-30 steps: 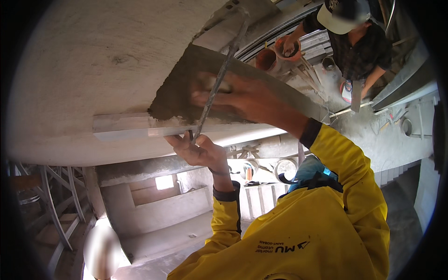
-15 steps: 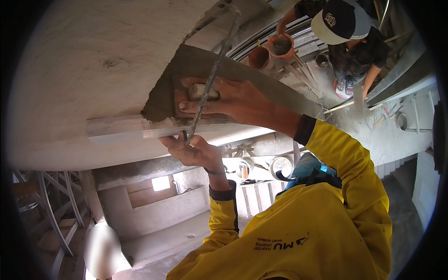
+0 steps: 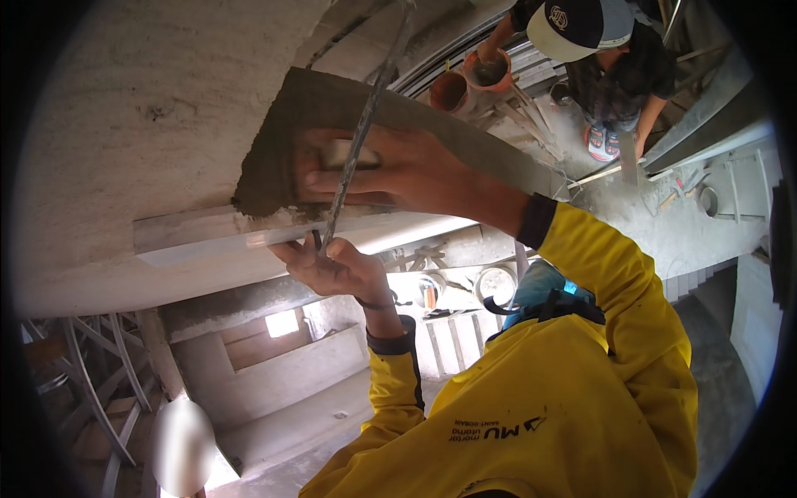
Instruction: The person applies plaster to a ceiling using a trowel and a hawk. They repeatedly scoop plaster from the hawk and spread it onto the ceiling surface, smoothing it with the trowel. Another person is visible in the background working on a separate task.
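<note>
My right hand (image 3: 407, 170) is closed around the pale block handle of a plastering float (image 3: 353, 154). The float lies flat on a dark patch of wet mortar (image 3: 274, 141) and looks blurred. Below it, my left hand (image 3: 336, 270) grips the lower end of a thin metal rod (image 3: 359, 137), thumb and fingers pinched around it. The rod crosses in front of my right hand and the float. A pale straightedge (image 3: 187, 231) runs along the mortar's lower edge; my left fingertips reach up against it, partly hidden.
At the upper right a co-worker in a cap (image 3: 573, 29) bends down, one hand in an orange bucket (image 3: 488, 73). Another bucket (image 3: 448, 91) and timber strips (image 3: 531, 120) are beside it. Tools (image 3: 685, 187) lie further right. Curved metal bars (image 3: 87, 382) stand at the lower left.
The whole view has shifted slightly. My right hand with the float has slid a little to the right over the mortar. My left hand keeps its hold on the rod.
</note>
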Demonstrator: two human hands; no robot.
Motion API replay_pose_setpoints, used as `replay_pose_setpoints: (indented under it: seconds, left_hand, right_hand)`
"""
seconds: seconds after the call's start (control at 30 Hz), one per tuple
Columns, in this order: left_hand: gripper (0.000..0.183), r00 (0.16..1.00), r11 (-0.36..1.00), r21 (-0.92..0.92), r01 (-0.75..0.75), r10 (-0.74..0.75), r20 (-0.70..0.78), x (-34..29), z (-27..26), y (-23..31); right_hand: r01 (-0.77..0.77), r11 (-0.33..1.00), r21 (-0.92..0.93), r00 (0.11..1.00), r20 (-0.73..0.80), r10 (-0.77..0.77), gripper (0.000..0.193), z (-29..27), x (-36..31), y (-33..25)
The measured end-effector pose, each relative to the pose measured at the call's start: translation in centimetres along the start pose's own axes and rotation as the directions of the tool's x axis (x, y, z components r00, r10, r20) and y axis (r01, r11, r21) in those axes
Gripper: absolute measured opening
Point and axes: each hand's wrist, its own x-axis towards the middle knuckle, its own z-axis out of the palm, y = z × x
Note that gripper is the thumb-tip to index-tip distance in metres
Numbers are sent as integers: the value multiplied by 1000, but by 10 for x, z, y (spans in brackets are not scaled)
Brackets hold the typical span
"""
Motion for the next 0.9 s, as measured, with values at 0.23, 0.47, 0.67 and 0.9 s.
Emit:
replay_pose_setpoints:
  seconds: [0.23, 0.47, 0.67, 0.9]
  left_hand:
    - [53, 999, 999, 1, -36, 36, -10, -2, 3, -8]
    - [54, 999, 1000, 12, -28, 29, -19, 1, -2, -5]
    - [54, 1000, 1000, 1, -5, 5, -8, -2, -1, -6]
    - [53, 998, 999, 2, -51, 51, -44, 0, 1, -5]
  right_hand:
    - [-302, 951, -71, 940, 145, 309, 52, -10, -96, 0]
    - [-225, 967, -118, 968, 88, 236, 58, -4, -55, -11]
    - [-290, 952, -95, 949, 98, 299, 47, -1, -87, -9]
    - [-426, 896, -127, 900, 44, 434, 57, -6, -58, -1]
